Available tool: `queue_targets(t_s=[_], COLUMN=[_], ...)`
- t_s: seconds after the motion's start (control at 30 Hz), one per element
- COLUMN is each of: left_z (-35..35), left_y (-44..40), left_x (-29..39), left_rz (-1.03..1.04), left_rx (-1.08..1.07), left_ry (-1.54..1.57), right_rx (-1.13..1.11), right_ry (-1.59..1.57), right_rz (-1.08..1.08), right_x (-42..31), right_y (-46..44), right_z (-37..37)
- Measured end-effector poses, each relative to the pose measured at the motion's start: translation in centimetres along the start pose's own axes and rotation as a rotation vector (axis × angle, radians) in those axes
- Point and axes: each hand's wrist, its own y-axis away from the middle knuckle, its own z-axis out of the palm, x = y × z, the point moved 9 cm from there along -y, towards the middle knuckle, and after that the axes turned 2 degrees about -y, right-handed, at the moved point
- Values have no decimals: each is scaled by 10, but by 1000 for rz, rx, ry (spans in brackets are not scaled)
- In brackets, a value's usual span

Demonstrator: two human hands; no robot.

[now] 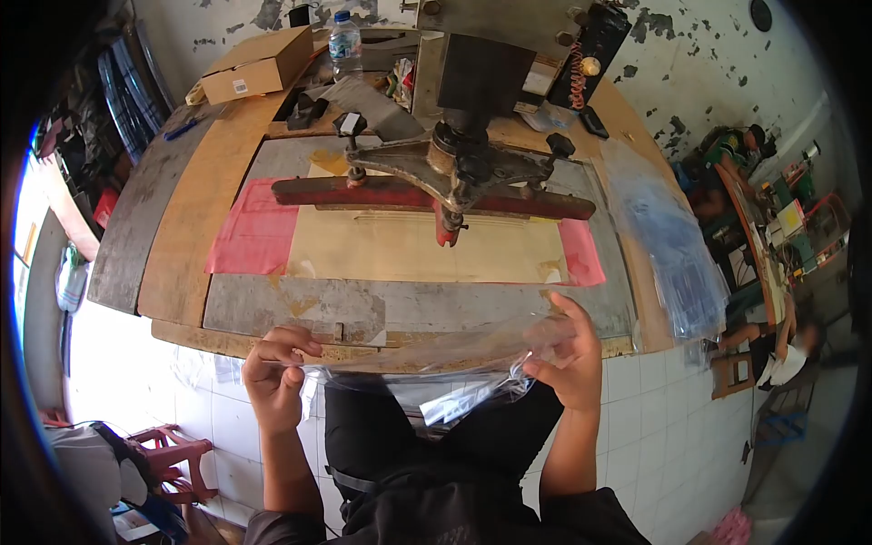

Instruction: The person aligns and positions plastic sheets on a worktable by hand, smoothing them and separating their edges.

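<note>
A clear plastic sheet (427,361) stretches between my two hands above my lap, at the table's front edge. My left hand (275,374) pinches its left end, with the thumb close to the curled fingers. At the other end my right hand (572,359) grips the sheet, its index finger raised and its thumb pointing inward. The lower part of the sheet sags and shines. Beyond my hands stands a press with a red bar (363,194) over a tan board (363,250). Pink sheets (250,232) stick out at the sides of this board.
Clear plastic pieces (677,263) lie piled on the table's right side. A cardboard box (259,65) and a water bottle (344,47) stand at the back left, with a blue pen (181,129) nearby. Other people sit at the far right; a red stool (177,459) is lower left.
</note>
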Motion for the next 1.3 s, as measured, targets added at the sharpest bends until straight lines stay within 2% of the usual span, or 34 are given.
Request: queue_targets(t_s=[0.13,0.2,0.33,0.43,0.47,0.53,0.63,0.7,0.8,0.93,1.03,1.13,1.2,1.3], left_z=[-16,-4,15,1,-5,-6,-8,-8,-14,-14,-19,-31,-34,-35], left_y=[17,19,26,44,44,36,21,19,25,22,27,26,24,19], left_x=[-20,-24,-19,-32,-37,-27,-12,-6,-13,-14,-19,-20,-22,-23], left_rz=[-145,-218,-354,-477,-476,-238,-202,-209,-246,-331,-369,-292,-294,-269], left_rx=[-3,-86,-119,-144,-144,-270,-342,-321,-251,-146,-195,-151,-132,-85], left_ry=[104,136,257,229,228,233,131,114,161,210,207,89,108,86], right_rx=[-16,-74,-149,-198,-203,-206,-291,-230,-285,-343,-366,-400,-307,-225], right_ry=[-33,-73,-33,37,35,35,9,21,59,69,119,150,335,284], right_rz=[-175,-303,-343,-357,-348,-341,-355,-235,-196,-266,-259,-283,-232,-145], right_x=[-24,-39,-46,-54,-55,-64,-79,-67,-70,-80,-87,-93,-90,-79], right_y=[12,15,16,15,15,12,10,13,10,6,3,2,-1,-7], right_z=[4,10,11,16,16,17,25,16,16,21,24,29,26,24])
